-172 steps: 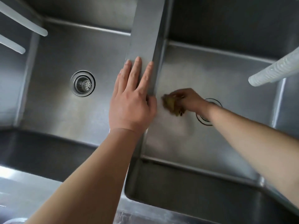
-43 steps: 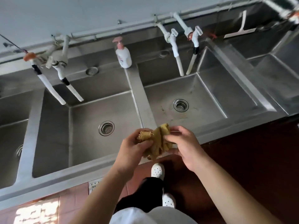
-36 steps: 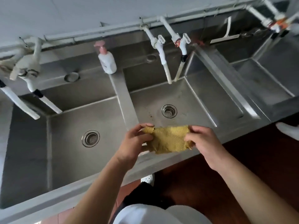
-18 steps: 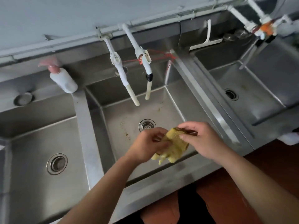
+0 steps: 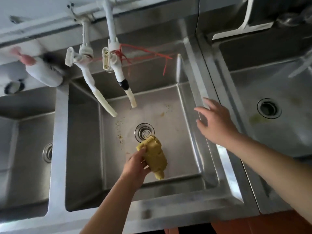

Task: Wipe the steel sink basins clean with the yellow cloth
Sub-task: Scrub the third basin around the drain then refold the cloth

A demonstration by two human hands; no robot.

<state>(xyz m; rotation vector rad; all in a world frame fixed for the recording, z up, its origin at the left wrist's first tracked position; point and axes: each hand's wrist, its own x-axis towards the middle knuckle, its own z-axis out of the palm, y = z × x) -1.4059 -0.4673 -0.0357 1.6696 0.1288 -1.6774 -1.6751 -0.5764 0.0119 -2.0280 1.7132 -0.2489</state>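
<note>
The yellow cloth [image 5: 155, 155] hangs folded from my left hand [image 5: 137, 163], which grips its left edge above the middle steel basin [image 5: 179, 137]. That basin's floor carries yellowish crumbs and stains around a round drain strainer [image 5: 144, 132]. My right hand [image 5: 215, 123] is open with fingers spread, hovering over the steel divider [image 5: 200, 78] on the basin's right side, apart from the cloth. A second basin [image 5: 25, 149] lies to the left and a third basin [image 5: 278, 132], also stained, to the right.
Two white taps with pale spouts [image 5: 118, 65] hang over the back of the middle basin, tied with red string [image 5: 146, 54]. A white soap pump bottle [image 5: 42, 71] stands at the back left. A white squeegee [image 5: 243, 29] rests at the back right.
My right hand has let go of the cloth and moved right toward the divider. My left hand now holds the cloth alone, lower over the basin. The view has moved closer to the middle basin.
</note>
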